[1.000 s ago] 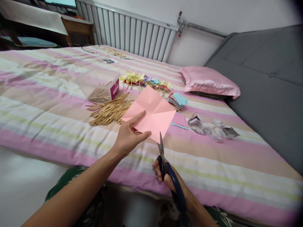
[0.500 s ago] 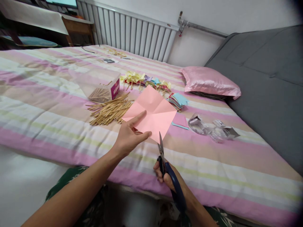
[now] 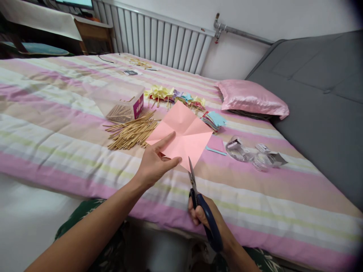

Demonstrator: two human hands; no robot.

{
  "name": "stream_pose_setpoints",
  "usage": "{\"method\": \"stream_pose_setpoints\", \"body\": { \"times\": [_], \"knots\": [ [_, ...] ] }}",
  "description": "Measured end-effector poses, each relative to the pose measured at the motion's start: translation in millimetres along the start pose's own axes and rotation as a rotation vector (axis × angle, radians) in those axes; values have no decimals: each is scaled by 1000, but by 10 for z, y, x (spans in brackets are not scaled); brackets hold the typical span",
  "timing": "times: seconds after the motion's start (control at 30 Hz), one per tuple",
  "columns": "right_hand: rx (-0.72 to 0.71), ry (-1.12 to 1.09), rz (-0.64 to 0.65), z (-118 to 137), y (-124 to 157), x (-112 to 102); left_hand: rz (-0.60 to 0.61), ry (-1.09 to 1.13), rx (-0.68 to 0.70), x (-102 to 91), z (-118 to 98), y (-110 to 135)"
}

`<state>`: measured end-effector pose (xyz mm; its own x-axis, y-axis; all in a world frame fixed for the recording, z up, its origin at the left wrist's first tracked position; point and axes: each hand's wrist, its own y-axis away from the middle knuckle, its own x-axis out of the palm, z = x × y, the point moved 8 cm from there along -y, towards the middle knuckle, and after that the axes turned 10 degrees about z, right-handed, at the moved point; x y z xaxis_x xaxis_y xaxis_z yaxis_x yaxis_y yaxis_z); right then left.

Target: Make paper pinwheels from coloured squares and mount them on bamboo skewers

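A square of pink paper (image 3: 189, 130) with crossing fold lines is held up over the bed, one corner pointing down toward me. My left hand (image 3: 154, 162) grips it at the lower left edge, index finger and thumb on top and the other fingers underneath. In my right hand (image 3: 205, 213) is a pair of scissors (image 3: 210, 223) with dark blue handles. Their blades are parted a little, and the lower corner of the paper lies between them.
Thin wooden sticks (image 3: 132, 134) lie in a pile by a clear plastic box (image 3: 124, 100). Behind the paper are small paper pinwheels (image 3: 159, 91). To the right are stacked coloured papers (image 3: 214, 121), clear plastic containers (image 3: 263, 160) and a pink pillow (image 3: 252, 98).
The scissors have shifted slightly, their tips now a little farther left and up over the paper's lower corner. My left hand and the paper are almost still.
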<state>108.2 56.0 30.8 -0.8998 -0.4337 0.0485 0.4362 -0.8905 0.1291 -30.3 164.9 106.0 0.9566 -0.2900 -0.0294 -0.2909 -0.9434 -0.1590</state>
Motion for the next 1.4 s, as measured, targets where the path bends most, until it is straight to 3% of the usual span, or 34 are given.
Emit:
{"method": "stream_pose_setpoints", "body": {
  "times": [0.23,0.63,0.9,1.4],
  "knots": [
    [27,-71,-53,81,3,14,1,0,-8,-2,-2,1],
    [140,-54,-129,-12,28,-44,0,1,-5,-6,-18,-3],
    [212,-64,-130,-50,68,-50,10,10,-16,-1,-9,4],
    [213,4,-133,-60,86,-73,14,22,-37,6,-30,12]
  ]
}}
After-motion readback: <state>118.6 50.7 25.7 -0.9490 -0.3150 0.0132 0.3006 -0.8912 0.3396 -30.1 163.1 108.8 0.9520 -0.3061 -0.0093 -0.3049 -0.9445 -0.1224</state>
